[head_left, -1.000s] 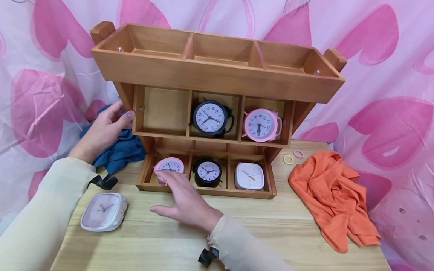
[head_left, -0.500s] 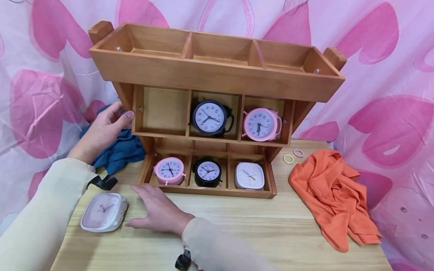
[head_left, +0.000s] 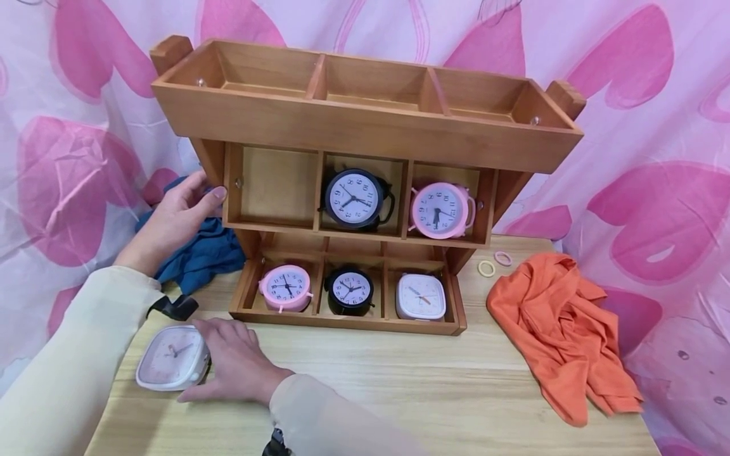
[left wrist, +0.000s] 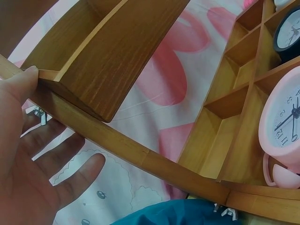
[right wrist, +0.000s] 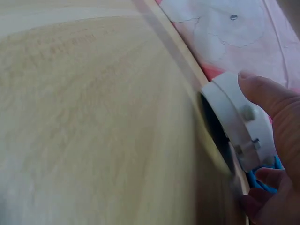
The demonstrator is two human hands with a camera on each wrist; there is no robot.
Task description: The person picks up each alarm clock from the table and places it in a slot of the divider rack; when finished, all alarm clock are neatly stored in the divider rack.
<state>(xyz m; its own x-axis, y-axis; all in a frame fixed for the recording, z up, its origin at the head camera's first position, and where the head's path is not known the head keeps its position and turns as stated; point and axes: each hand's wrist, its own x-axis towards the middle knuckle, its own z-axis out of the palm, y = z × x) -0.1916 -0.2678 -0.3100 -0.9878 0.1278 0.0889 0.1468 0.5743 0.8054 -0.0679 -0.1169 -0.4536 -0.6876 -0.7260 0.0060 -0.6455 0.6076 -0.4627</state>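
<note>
My left hand (head_left: 173, 218) holds the left side of a tiered wooden shelf (head_left: 365, 130). In the left wrist view its thumb lies on the corner of a compartment box and its fingers pass behind the side rail (left wrist: 126, 147). On the table at the left, a white square alarm clock (head_left: 171, 360) leans back, face up. My right hand (head_left: 234, 361) is at the clock's right side, fingertips over its upper corner and thumb by its lower edge. The right wrist view shows thumb and fingers spread about the white clock (right wrist: 241, 119).
The middle tier holds a black clock (head_left: 353, 197) and a pink clock (head_left: 439, 211). Below stand another pink clock (head_left: 286, 288), a black one (head_left: 349, 291) and a white one (head_left: 421, 296). Blue cloth (head_left: 199, 256), orange cloth (head_left: 559, 329) and two small rings (head_left: 486, 269) lie beside the shelf.
My right hand has moved left and down from in front of the lower pink clock to the white clock on the table. My left hand has stayed at the shelf.
</note>
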